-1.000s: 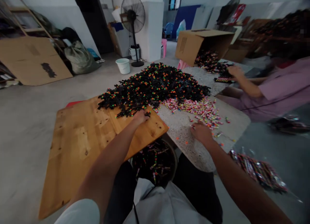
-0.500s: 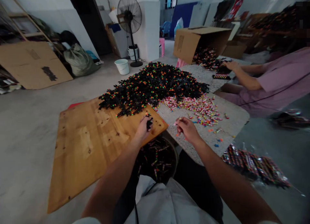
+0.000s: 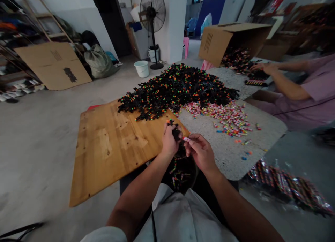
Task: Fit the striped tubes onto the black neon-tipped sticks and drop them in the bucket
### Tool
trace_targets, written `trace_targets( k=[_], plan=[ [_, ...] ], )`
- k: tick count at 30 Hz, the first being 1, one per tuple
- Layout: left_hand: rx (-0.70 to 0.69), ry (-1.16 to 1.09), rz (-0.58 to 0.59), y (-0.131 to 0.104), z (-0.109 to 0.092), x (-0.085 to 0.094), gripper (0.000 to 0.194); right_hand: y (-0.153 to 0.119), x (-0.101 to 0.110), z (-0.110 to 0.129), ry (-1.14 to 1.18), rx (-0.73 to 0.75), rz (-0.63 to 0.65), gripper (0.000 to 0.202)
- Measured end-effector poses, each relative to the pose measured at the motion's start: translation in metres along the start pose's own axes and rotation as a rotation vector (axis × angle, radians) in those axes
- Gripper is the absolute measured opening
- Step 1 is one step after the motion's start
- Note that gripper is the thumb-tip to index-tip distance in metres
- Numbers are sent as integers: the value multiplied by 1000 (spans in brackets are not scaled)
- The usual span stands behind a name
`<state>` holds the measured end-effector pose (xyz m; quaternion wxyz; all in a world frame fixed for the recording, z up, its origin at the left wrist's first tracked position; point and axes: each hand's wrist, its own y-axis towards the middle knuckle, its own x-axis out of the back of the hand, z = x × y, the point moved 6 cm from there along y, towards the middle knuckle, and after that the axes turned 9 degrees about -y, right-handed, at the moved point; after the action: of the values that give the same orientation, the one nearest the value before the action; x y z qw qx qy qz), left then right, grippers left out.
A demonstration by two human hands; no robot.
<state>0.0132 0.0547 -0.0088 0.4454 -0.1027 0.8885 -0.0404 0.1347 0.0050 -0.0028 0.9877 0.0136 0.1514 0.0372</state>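
My left hand [image 3: 170, 140] is closed around a black plastic piece [image 3: 176, 131] with orange and green tips, over the corner of the wooden board. Between the thumb and fingers of my right hand [image 3: 201, 152] is a small pink-and-white printed tube [image 3: 186, 139]. The tube's far end is right at the black piece; whether it is inserted I cannot tell. Below both hands, between my knees, a dark round container [image 3: 195, 177] holds black pieces and pink tubes. A large heap of similar black pieces [image 3: 180, 87] lies beyond my hands, with loose pink tubes [image 3: 230, 118] spread beside it.
The wooden board [image 3: 102, 161] lies to my left, the speckled grey tabletop [image 3: 222, 161] to my right. Packed plastic bags [image 3: 290, 186] rest on the floor at right. A co-worker's hands [image 3: 264, 67] work near a tipped cardboard box [image 3: 216, 46]. Further back stand a bucket [image 3: 141, 69] and fan [image 3: 153, 13].
My hands have come together: the right brought the pink tube leftward to the black piece in my left. The view has swung somewhat to the left.
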Motion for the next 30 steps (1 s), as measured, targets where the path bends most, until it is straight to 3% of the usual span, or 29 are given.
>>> trace_targets(
  k=[12, 17, 22, 30],
  plan=[
    [-240, 151, 3, -25, -27, -21, 28, -23, -19, -5, 108, -25, -58, 28],
    [-308, 231, -49, -28, -29, -17, 27, -30, -20, -7, 79, -12, -75, 27],
    [-359, 229, -12, -30, -27, -13, 32, -36, -17, -5, -52, 69, -92, 22],
    [-329, 208, -34, -33, -19, -4, 24, -47, -15, -7, -223, 177, -121, 19]
  ],
)
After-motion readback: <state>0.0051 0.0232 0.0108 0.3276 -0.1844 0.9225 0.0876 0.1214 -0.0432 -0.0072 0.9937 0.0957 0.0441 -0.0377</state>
